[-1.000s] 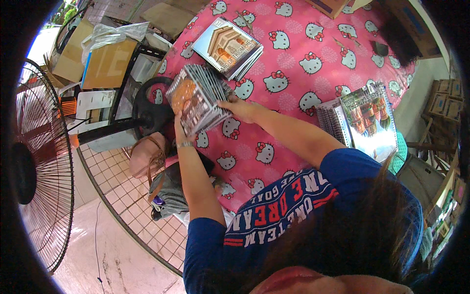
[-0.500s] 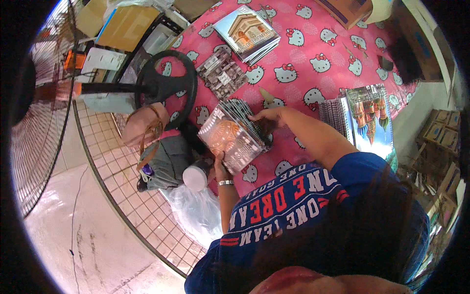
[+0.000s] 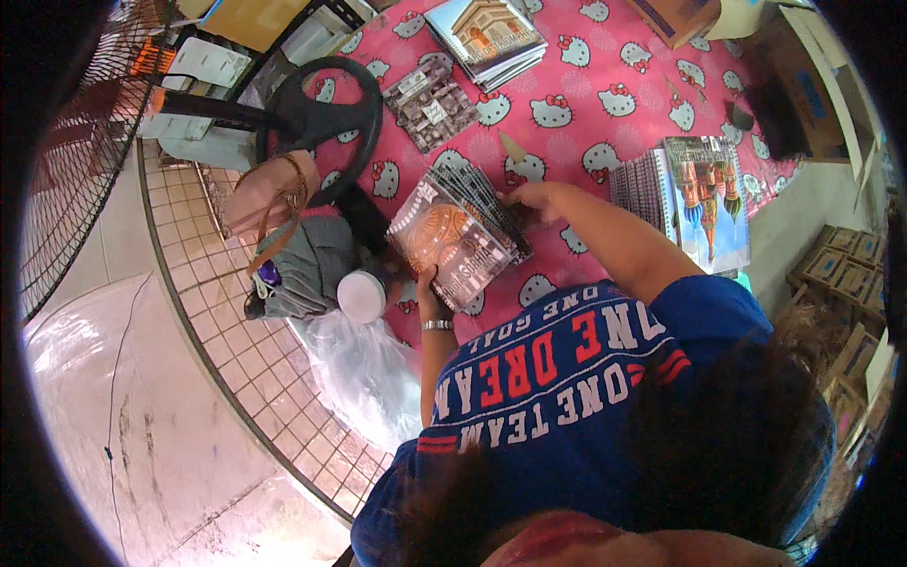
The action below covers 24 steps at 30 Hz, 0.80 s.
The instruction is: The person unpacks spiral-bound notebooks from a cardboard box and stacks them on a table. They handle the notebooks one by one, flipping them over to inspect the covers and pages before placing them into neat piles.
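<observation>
Fingers of the left hand [image 3: 432, 300] grasp fanned spiral notebooks [image 3: 446, 241]; opposite, the right hand [image 3: 539, 200] (grip hidden, can't tell) meets their edge!

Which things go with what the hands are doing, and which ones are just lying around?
Part of the job:
- spiral notebooks in the left hand, right hand at their edge
- probably the arch-cover stack and onion-dome-cover stack

Just lying around:
- standing fan
- pink bag
- white-lidded container
- clear plastic bag
</observation>
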{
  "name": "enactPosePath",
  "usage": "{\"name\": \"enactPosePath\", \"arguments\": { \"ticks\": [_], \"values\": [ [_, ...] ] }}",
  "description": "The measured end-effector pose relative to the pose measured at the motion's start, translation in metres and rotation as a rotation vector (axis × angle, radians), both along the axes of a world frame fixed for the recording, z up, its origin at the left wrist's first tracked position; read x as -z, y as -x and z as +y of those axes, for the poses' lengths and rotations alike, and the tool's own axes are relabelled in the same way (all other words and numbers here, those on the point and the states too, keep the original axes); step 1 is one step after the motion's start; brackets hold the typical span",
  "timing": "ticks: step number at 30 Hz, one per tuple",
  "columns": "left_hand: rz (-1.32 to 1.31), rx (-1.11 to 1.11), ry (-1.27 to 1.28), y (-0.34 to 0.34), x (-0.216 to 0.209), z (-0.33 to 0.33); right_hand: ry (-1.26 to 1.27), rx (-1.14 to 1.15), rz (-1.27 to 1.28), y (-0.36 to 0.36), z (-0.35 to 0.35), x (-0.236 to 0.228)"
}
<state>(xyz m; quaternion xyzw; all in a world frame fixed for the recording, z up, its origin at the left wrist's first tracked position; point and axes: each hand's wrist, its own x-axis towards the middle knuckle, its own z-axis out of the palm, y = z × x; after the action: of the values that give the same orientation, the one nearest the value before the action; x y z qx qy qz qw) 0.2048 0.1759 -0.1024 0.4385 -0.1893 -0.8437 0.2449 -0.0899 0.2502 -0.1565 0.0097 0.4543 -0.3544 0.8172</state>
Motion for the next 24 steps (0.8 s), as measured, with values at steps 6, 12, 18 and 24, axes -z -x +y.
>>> {"name": "enactPosePath", "arguments": {
  "ticks": [6, 12, 18, 24],
  "values": [
    [0.037, 0.02, -0.055, 0.0, -0.008, 0.002, 0.002, -0.09, 0.237, 0.001, -0.005, -0.006],
    [0.009, 0.11, -0.089, -0.001, -0.016, 0.001, 0.189, -0.428, 0.875, 0.036, -0.022, -0.034],
    [-0.03, 0.144, -0.065, -0.009, -0.002, 0.006, 0.195, -0.768, 1.15, 0.058, -0.039, -0.035],
    [-0.035, 0.172, -0.098, -0.007, -0.008, 0.003, 0.211, -0.852, 1.254, 0.07, -0.043, -0.011]
  ]
}}
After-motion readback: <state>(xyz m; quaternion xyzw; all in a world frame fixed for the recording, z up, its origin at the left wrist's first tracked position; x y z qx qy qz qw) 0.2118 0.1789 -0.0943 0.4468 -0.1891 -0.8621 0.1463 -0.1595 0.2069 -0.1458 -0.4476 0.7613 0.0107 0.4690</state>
